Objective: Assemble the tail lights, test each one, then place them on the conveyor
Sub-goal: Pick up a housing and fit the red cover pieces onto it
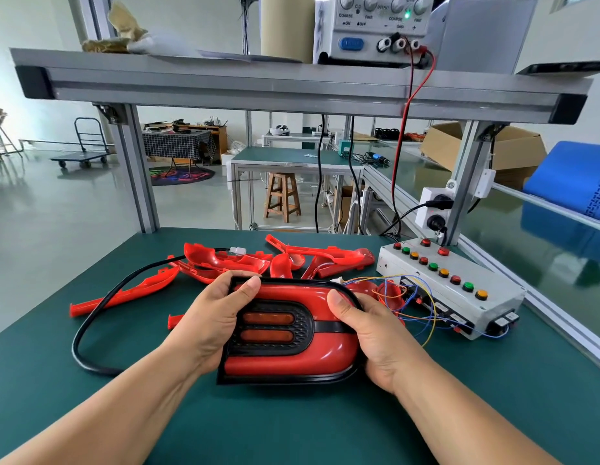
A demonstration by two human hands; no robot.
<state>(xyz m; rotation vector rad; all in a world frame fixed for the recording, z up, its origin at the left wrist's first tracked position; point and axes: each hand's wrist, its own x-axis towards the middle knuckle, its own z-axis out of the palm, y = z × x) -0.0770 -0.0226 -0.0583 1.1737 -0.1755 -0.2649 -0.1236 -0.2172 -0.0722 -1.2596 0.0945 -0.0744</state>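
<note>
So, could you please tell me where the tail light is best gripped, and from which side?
Grip the tail light at its two short ends, coming in from left and right, as the left hand and right hand do: thumbs on the front by the black rim. It is wide and rounded, and its glossy middle offers no edge to pinch.
</note>
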